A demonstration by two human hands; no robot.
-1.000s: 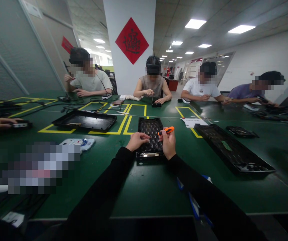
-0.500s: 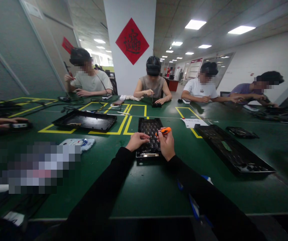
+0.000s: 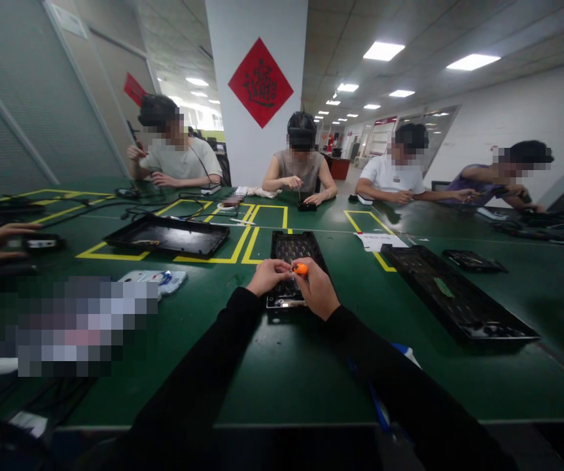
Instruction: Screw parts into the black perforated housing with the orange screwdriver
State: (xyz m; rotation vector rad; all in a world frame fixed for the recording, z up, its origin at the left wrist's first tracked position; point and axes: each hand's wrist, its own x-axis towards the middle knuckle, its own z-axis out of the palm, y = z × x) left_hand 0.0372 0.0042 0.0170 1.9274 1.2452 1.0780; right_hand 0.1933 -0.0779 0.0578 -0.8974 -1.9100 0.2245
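Straight ahead on the green table lies a black open plastic casing point(image 3: 294, 245) with rows of small shiny parts inside. My right hand point(image 3: 318, 291) is closed round a screwdriver with an orange handle point(image 3: 301, 269), held over the casing. My left hand point(image 3: 268, 276) is over the casing's left side, its thumb and fingers pinched together beside the screwdriver. What the left fingertips hold, if anything, is too small to make out. The two hands nearly meet at their fingertips.
A black tray point(image 3: 164, 237) lies left and a long black tray point(image 3: 458, 297) right, beside a white paper sheet point(image 3: 380, 241). A co-worker's hand point(image 3: 0, 245) reaches in at far left. Several people sit across the table. A blue-white packet point(image 3: 171, 280) lies left.
My right hand has moved left toward my left fingertips, turning the screwdriver so its handle end faces me. The left hand stays put. The co-worker's hand at far left has lifted off a dark object.
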